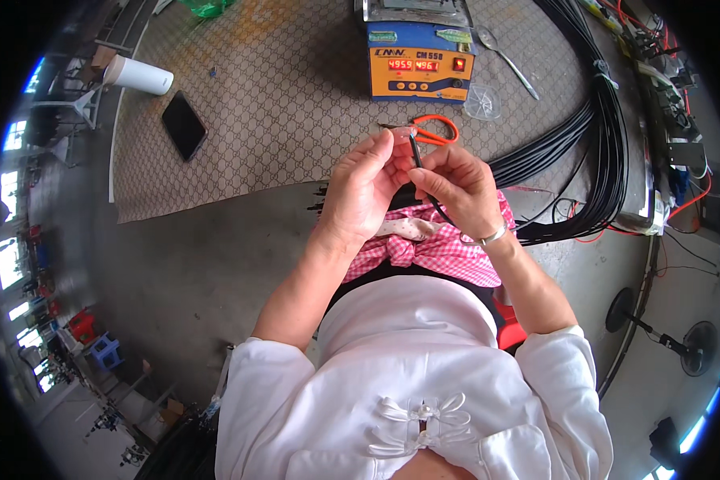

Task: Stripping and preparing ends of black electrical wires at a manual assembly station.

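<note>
Here, cable (pixel 416 152) in right hand (pixel 462 188).

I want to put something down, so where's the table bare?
Bare patterned covering lies between the phone and the blue-and-yellow machine. It's crowded on the right with bundled black cables, and beyond the right hand with orange handles.

Your right hand (pixel 462 190) pinches a thin black cable (pixel 415 152), and your left hand (pixel 364 182) is up close to its tip. Just past your fingers are scissors with orange handles (pixel 438 129), on the brown table (pixel 264 120). Behind them sits a blue and yellow box (pixel 420 78). A big bunch of black cables (pixel 610 144) curves on your right, and a phone (pixel 183 126) lies on your left, near a white cup (pixel 138 75).
</note>
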A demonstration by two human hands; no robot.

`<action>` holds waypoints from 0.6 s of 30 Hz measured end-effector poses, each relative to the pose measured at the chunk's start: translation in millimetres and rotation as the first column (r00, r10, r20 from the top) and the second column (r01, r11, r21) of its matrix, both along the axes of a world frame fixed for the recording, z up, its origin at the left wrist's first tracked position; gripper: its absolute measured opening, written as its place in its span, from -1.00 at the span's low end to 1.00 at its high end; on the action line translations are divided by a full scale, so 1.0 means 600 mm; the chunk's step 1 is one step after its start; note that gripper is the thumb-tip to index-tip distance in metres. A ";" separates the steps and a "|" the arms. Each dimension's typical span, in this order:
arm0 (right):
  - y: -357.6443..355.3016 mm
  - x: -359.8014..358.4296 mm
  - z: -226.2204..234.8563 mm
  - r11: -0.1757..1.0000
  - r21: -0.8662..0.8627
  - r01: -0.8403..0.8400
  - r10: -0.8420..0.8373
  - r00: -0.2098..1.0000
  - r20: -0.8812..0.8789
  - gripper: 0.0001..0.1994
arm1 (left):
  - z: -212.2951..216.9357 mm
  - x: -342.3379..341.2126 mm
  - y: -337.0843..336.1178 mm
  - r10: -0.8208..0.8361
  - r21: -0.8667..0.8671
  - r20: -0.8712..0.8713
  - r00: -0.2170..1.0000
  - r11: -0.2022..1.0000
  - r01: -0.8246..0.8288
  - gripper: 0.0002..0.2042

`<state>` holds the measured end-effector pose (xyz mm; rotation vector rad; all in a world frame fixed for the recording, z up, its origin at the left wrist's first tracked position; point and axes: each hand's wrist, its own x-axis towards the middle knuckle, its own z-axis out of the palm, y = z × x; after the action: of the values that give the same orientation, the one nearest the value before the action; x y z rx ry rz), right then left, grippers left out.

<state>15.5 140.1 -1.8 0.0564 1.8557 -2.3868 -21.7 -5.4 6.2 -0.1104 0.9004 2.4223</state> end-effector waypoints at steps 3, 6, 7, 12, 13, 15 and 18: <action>0.032 0.021 0.035 0.989 0.047 -0.139 0.132 0.983 0.130 -0.90 | -0.003 0.004 0.000 -0.028 -0.047 0.023 0.999 0.998 0.029 -0.77; 0.109 0.066 0.056 0.844 0.330 -0.422 0.349 0.901 0.258 -0.86 | -0.016 0.013 -0.002 -0.057 -0.103 0.046 0.997 0.993 0.062 -0.78; 0.140 0.083 0.056 0.760 0.442 -0.476 0.407 0.879 0.247 -0.85 | -0.026 0.016 -0.003 -0.071 -0.111 0.052 0.996 0.991 0.076 -0.78; 0.299 0.203 -0.036 0.331 0.514 -0.791 0.154 0.583 0.798 -0.88 | -0.053 0.033 0.008 -0.177 -0.122 0.111 0.978 0.974 0.191 -0.81; 0.332 0.232 -0.067 0.150 0.576 -0.804 0.109 0.592 0.798 -0.90 | -0.055 0.034 0.012 -0.195 -0.120 0.122 0.973 0.970 0.209 -0.81; 0.379 0.269 -0.111 -0.233 0.613 -0.755 0.043 0.621 0.782 -0.93 | -0.059 0.040 0.018 -0.213 -0.125 0.143 0.966 0.965 0.231 -0.81; 0.388 0.218 -0.099 0.238 0.952 -0.191 0.021 0.981 0.191 -0.93 | -0.066 0.047 0.027 -0.232 -0.193 0.149 0.961 0.947 0.258 -0.81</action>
<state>146.1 373.1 -61.5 0.1857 2.7910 -0.6870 6.5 10.6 -33.5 -0.2123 1.0456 2.0631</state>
